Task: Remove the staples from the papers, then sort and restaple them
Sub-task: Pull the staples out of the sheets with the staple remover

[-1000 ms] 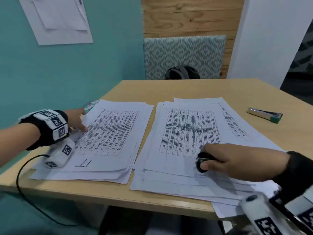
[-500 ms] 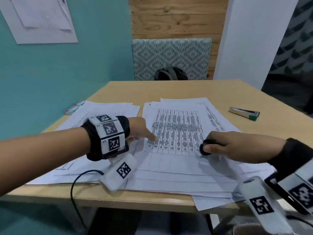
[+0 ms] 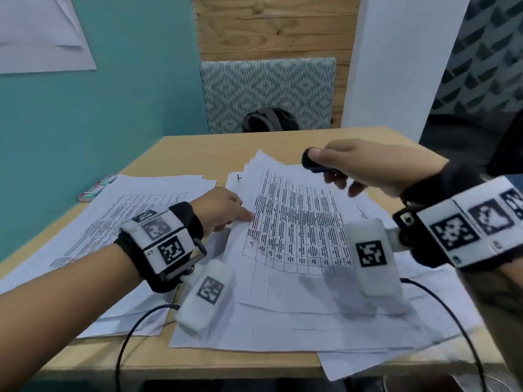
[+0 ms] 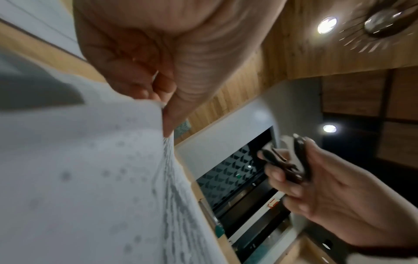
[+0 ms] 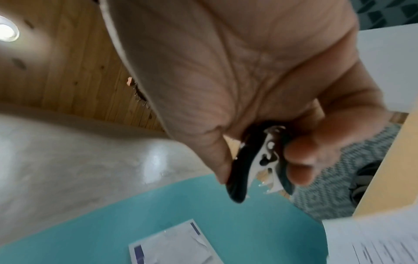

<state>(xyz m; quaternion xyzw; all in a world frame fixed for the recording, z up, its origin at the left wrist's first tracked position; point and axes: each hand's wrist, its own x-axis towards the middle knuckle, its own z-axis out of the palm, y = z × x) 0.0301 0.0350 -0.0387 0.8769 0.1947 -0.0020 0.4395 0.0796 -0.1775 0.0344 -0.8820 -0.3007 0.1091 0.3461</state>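
Two stacks of printed table sheets lie on the wooden table [image 3: 198, 148]: a left stack [image 3: 135, 210] and a right stack [image 3: 297, 292]. My left hand [image 3: 240, 219] pinches the left edge of the top sheets [image 3: 294, 222] of the right stack, and that edge curls upward. In the left wrist view the thumb and fingers of my left hand [image 4: 162, 105] close on the paper edge [image 4: 113, 160]. My right hand [image 3: 319, 168] hovers above the far part of the right stack and grips a black staple remover [image 3: 312, 162]. The staple remover's [image 5: 260, 160] metal claws show in the right wrist view.
Small staple boxes [image 3: 97, 188] lie at the table's left edge by the teal wall. A stapler with a green end [image 4: 218, 230] lies on the table to the right. A patterned chair back [image 3: 266, 91] with a dark bag [image 3: 270, 120] stands beyond the far edge. Cables hang over the near edge.
My left hand crossed from the left stack to the right one and took hold of the top sheets' left edge. My right hand rose off the paper with the staple remover.
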